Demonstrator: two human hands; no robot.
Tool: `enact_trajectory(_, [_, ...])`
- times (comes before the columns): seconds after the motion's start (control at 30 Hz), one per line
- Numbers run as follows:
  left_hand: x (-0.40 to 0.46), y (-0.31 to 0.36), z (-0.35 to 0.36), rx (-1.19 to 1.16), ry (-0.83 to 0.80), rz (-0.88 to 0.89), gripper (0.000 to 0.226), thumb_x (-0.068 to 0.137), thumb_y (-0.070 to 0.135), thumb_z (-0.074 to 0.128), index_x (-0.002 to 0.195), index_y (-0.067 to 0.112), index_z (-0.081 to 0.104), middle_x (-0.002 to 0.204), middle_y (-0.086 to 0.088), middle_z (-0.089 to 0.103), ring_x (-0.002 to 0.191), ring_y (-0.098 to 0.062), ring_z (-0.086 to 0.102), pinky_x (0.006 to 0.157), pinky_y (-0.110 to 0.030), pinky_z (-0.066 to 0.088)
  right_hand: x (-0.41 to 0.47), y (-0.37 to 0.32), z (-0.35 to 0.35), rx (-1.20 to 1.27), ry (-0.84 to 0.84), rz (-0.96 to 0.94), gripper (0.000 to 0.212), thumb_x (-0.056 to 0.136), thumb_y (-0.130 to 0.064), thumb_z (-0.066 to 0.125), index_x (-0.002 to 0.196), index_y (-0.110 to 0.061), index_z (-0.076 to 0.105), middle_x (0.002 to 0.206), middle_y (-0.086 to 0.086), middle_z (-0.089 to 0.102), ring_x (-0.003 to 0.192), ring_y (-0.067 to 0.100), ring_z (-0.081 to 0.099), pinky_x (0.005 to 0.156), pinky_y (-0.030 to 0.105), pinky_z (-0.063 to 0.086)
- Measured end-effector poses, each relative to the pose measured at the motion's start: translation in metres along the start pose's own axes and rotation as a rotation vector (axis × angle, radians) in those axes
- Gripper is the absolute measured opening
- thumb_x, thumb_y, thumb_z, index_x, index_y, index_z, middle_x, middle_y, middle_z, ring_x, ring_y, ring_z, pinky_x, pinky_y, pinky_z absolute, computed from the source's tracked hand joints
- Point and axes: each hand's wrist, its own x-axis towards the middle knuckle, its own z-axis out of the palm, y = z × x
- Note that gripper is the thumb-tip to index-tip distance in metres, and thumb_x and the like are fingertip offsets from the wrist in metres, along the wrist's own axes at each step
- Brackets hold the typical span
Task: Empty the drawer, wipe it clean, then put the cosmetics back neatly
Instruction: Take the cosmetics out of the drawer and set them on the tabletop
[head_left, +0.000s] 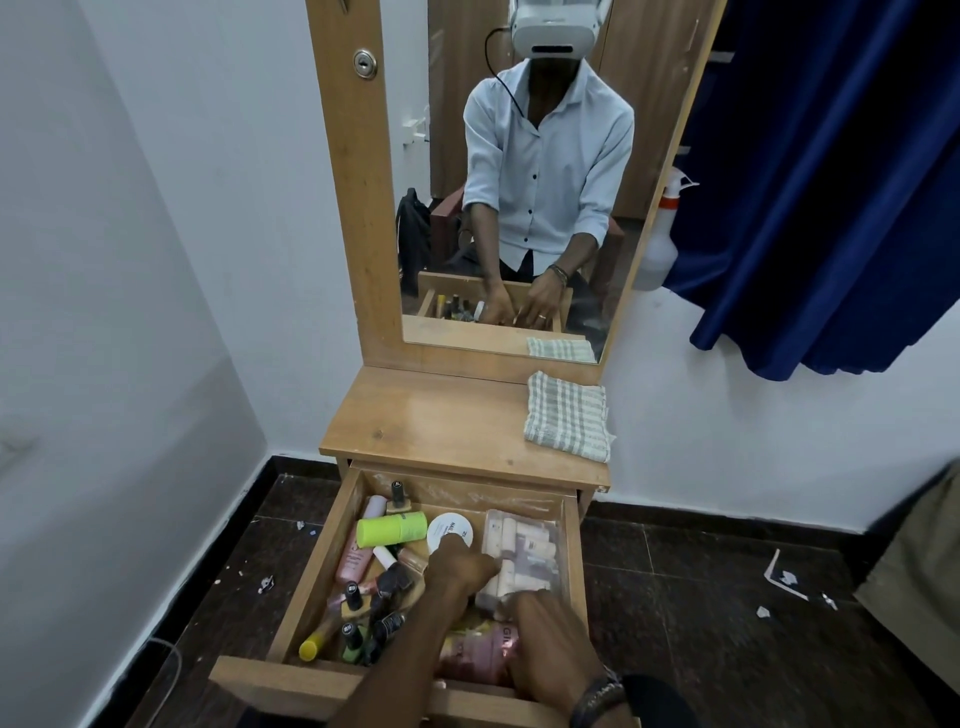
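Observation:
The wooden drawer (311, 566) is pulled out and full of cosmetics. Its left half holds a lime-green tube (392, 528), a pink bottle (356, 558) and several small nail polish bottles (353, 597). A white round jar (451, 525) lies in the middle. On the right lies a clear pouch of pale tubes (524, 540). My left hand (462, 564) curls over the pouch's left edge, covering part of the jar. My right hand (540, 639) grips the pouch's near end, above a pink packet (478, 649).
A folded checked cloth (567, 415) lies at the right of the dresser top (441, 415), below the mirror (519, 182). A white spray bottle (660, 244) stands by the blue curtain (831, 182). Small bits of debris (784, 577) lie on the dark floor.

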Motion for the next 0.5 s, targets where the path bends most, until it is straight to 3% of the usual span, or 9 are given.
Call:
enact_trajectory(0.17, [0.007, 0.0, 0.0, -0.189, -0.045, 0.037, 0.033, 0.066, 0.026, 0.081, 0.082, 0.001, 0.067, 0.086, -0.018, 0.071, 0.078, -0.033, 0.071, 0.068, -0.051, 0.06, -0.002, -0.007, -0.005, -0.021, -0.031, 0.012, 0.035, 0.089, -0.018, 0.058, 0.124, -0.019, 0.056, 0.131, 0.007, 0.054, 0.12, 0.025, 0.054, 0.093, 0.029, 0.044])
enact_trajectory(0.3, [-0.001, 0.0, -0.015, -0.171, 0.017, 0.158, 0.041, 0.059, 0.039, 0.081, 0.052, 0.007, 0.056, 0.057, -0.014, 0.059, 0.058, -0.03, 0.062, 0.059, -0.047, 0.055, -0.003, -0.013, -0.008, -0.014, -0.05, 0.02, 0.033, 0.085, -0.014, 0.059, 0.115, -0.024, 0.064, 0.118, 0.002, 0.063, 0.111, 0.023, 0.06, 0.082, 0.026, 0.046])
enact_trajectory(0.4, [-0.01, -0.005, -0.033, -0.219, 0.026, 0.157, 0.036, 0.073, 0.025, 0.084, 0.058, -0.002, 0.065, 0.062, -0.018, 0.067, 0.064, -0.034, 0.069, 0.061, -0.049, 0.057, -0.003, -0.014, -0.01, -0.015, -0.057, 0.008, 0.028, 0.085, -0.017, 0.057, 0.11, -0.023, 0.069, 0.109, 0.0, 0.067, 0.106, 0.02, 0.063, 0.073, 0.02, 0.04])
enact_trajectory(0.5, [-0.025, -0.012, -0.054, -0.313, 0.004, 0.132, 0.034, 0.075, 0.02, 0.082, 0.069, -0.011, 0.068, 0.077, -0.027, 0.072, 0.069, -0.039, 0.072, 0.063, -0.059, 0.058, -0.002, -0.015, -0.011, -0.026, -0.088, 0.013, 0.029, 0.085, -0.02, 0.06, 0.112, -0.024, 0.069, 0.109, -0.004, 0.065, 0.111, 0.02, 0.061, 0.075, 0.021, 0.043])
